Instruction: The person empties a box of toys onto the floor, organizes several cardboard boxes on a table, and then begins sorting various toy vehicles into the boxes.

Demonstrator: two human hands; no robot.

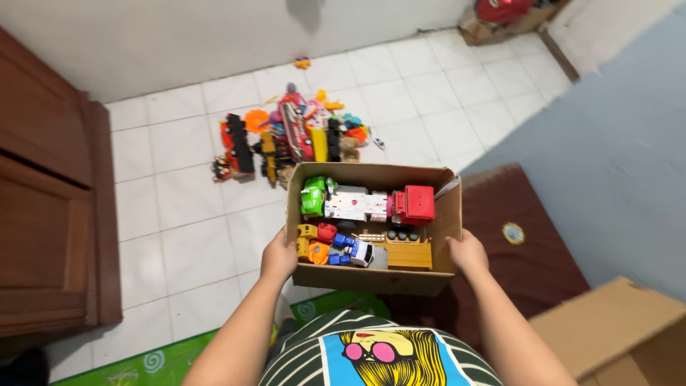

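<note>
Hands, left hand [279,257] and right hand [468,254], clasp opposite ends of toy-filled cardboard box [371,280] between them.

I see an open brown cardboard box [371,279] of toys held over the white tiles, a second plain brown carton [614,325] at lower right, and a small round yellow-rimmed label [512,233] on the maroon mat [529,271].

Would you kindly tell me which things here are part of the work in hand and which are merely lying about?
In hand:
- cardboard box, held up by left hand and right hand
- toy vehicles inside, including a green car and a red and white truck

Lying about:
- heap of toys on the tiled floor
- second cardboard box
- wooden cabinet
- dark red mat
</note>
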